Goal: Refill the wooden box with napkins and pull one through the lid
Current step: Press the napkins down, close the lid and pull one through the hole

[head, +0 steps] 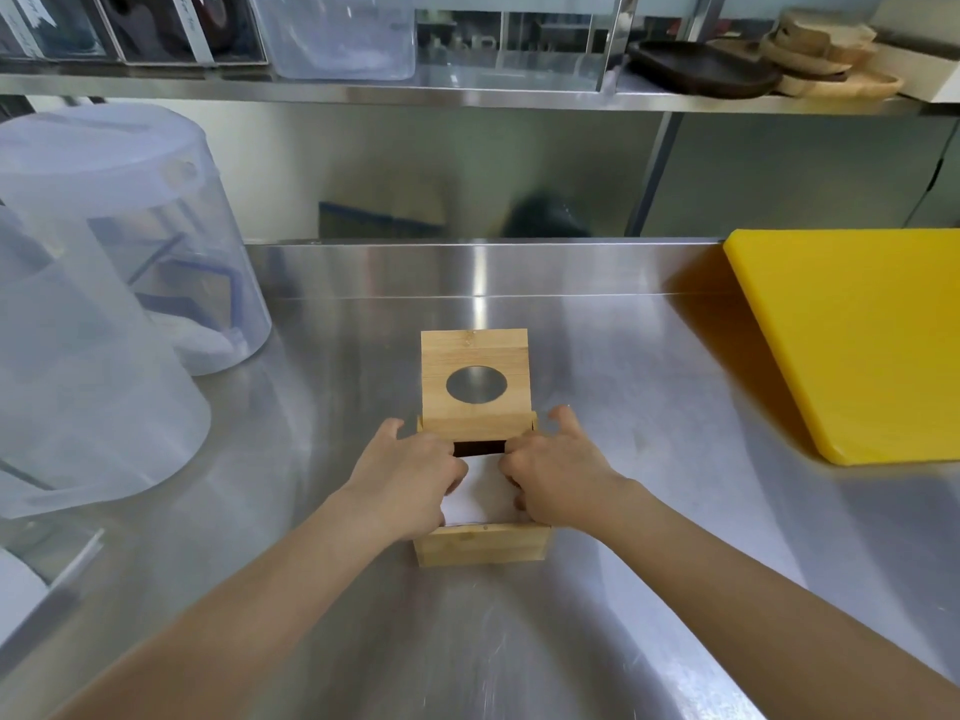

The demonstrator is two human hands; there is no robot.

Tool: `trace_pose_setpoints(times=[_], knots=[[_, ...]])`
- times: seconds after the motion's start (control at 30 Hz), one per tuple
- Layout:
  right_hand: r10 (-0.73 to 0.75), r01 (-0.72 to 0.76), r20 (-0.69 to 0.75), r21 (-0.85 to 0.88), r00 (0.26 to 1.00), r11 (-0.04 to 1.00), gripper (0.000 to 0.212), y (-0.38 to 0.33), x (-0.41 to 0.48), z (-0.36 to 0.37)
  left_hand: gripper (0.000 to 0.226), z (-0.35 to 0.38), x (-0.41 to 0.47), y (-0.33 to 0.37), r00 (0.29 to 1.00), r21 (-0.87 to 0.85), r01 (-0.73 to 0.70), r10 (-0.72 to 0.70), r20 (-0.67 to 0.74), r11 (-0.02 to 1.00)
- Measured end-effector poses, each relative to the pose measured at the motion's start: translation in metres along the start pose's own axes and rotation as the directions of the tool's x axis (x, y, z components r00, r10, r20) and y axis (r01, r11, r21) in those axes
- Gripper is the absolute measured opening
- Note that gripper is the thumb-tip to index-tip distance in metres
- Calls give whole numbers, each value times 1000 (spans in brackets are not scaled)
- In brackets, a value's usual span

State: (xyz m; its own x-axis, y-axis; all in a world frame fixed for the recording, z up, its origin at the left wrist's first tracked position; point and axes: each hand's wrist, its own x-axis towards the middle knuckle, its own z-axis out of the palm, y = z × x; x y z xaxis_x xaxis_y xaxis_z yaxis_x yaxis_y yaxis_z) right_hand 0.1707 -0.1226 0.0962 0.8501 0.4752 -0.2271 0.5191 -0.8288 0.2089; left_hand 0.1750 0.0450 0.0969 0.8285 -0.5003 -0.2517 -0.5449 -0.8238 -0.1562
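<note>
A light wooden box [483,547] stands on the steel counter in front of me. Its lid [475,356], with an oval hole in the middle, is slid back toward the far side and leaves the near part of the box uncovered. A stack of white napkins [483,493] sits in the opening. My left hand [410,472] grips the stack's left side and my right hand [558,475] its right side, fingers curled down into the box. The lower part of the stack is hidden by the box walls and my hands.
Two large translucent plastic containers [130,241] stand at the left. A thick yellow cutting board [857,335] lies at the right. A steel shelf [467,96] above the counter carries bins, a dark tray and wooden boards.
</note>
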Motion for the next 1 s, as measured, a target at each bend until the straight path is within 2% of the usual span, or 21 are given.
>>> trace_pose_setpoints(times=[0.07,0.23,0.27,0.33,0.4,0.47,0.5,0.57,0.6,0.67,0.7,0.77,0.87,0.93,1.0], knots=[[5,-6,-34,-53,999,999,11,-3,1,4,20,-1,2,4,1000,39,2,-2,-5,999],[-21,19,-56,-38,998,999,13,-3,-2,3,21,-3,3,4,999,47,3,-5,43,999],[-38,39,-69,10,997,999,14,1,-4,2,21,-5,3,2,998,30,-6,5,62,1000],[-14,44,-112,264,994,964,15,9,-9,3,26,-12,1,-4,993,-81,-25,34,109,996],[108,35,-230,543,967,839,13,17,-15,5,36,-21,-4,-12,989,-305,18,29,146,952],[270,28,-307,706,912,707,9,23,-18,5,33,-26,-8,-22,996,-540,63,-20,86,839],[349,6,-287,780,892,626,10,25,-18,4,26,-28,-10,-26,998,-623,64,-69,16,779],[472,-60,-149,914,869,400,17,28,-13,2,17,-28,-13,-33,957,-712,74,-251,-147,698],[503,-86,-51,965,863,246,24,30,-10,1,17,-25,-13,-36,913,-747,102,-360,-191,657],[487,-115,126,992,864,-52,39,34,-5,0,10,-14,-10,-40,836,-870,134,-526,-158,475],[460,-135,184,981,869,-137,44,35,-3,1,7,-9,-9,-41,823,-930,137,-562,-86,342],[401,-172,248,961,882,-214,44,36,0,3,22,0,-5,-39,840,-985,159,-534,99,68],[347,-191,288,939,893,-287,30,34,4,4,32,5,-2,-32,858,-950,211,-421,293,-232],[354,-191,296,934,887,-302,28,34,7,5,30,8,0,-28,869,-921,212,-369,331,-327],[351,-182,294,930,889,-319,23,34,7,4,30,9,2,-23,873,-915,204,-358,331,-348]])
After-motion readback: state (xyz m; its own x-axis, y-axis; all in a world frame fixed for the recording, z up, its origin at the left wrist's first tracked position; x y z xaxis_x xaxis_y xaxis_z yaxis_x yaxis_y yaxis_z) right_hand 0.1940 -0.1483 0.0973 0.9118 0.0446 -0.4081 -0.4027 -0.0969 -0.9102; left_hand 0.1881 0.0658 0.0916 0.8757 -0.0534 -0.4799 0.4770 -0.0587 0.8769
